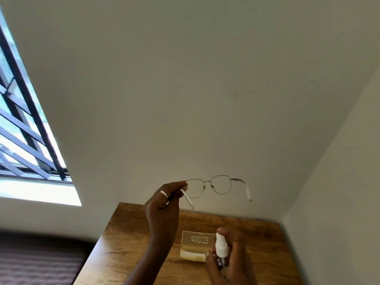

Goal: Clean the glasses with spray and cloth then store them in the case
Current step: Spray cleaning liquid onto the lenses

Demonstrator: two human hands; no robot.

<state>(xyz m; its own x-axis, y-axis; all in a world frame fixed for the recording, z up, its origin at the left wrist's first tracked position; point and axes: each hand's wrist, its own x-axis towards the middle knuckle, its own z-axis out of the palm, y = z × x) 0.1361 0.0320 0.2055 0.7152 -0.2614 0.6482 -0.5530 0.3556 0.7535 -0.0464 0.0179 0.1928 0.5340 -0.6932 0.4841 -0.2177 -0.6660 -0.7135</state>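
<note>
My left hand (162, 210) holds thin metal-framed glasses (218, 186) up in the air by their left temple, arms unfolded, lenses facing the wall. Lower and to the right, my right hand (230, 256) is wrapped around a small spray bottle (220, 246) with a white pump top, index finger resting on the nozzle. A cream glasses case (195, 246) lies open on the wooden table (127, 243), just behind and left of the bottle. No cloth is visible.
The table stands in a corner, with white walls (205, 99) behind and to the right. A barred window (26, 130) is at the left. A dark ribbed surface (37, 264) lies left of the table.
</note>
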